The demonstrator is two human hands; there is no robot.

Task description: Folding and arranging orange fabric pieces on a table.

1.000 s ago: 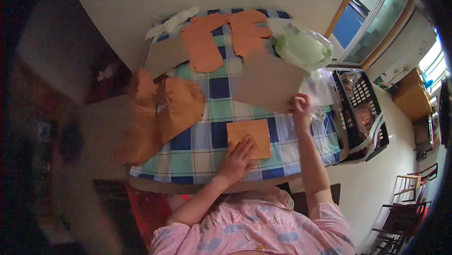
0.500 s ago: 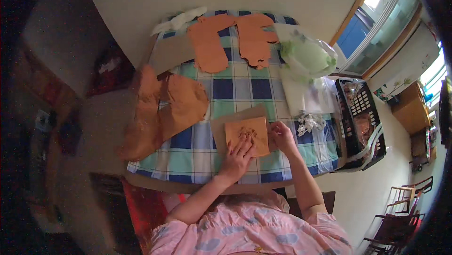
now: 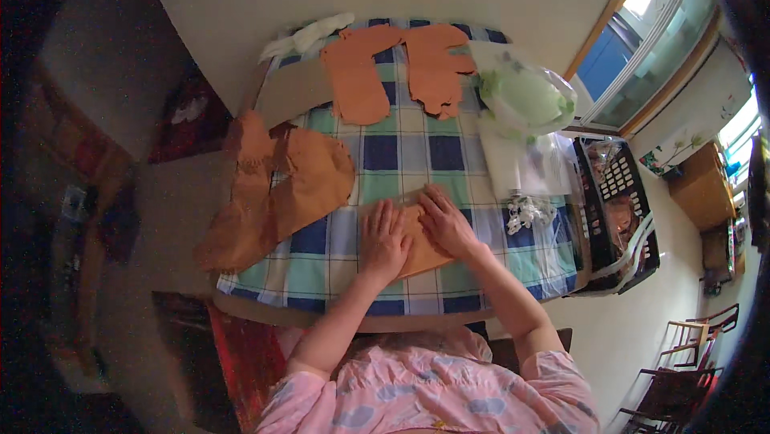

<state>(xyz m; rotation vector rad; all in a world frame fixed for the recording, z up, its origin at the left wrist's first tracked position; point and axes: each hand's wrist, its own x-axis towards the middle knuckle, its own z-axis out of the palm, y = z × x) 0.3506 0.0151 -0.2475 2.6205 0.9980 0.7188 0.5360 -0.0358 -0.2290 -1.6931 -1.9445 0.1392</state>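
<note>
A flat square piece of orange-brown paper (image 3: 425,256) lies near the front edge of the checked cloth. My left hand (image 3: 386,243) rests flat on its left part, fingers stretched away from me. On the upper right part, my right hand (image 3: 446,224) lies with its fingers extended and spread a little. Both palms cover much of the paper, so its upper portion and any sheet beneath are mostly hidden. Larger brown paper pieces (image 3: 309,181) lie to the left of my left hand. To the right of my right hand sits a crumpled white bundle (image 3: 529,213).
Two orange cut-out shapes (image 3: 357,81) (image 3: 433,69) and a grey-brown sheet (image 3: 295,89) lie at the far side. A clear bag with green contents (image 3: 525,97) is far right. A black basket (image 3: 622,185) stands beside the table's right edge.
My right hand has moved from the paper's right edge onto its upper right. My left hand has shifted left and upward, and the dark printed patch on the paper no longer shows.
</note>
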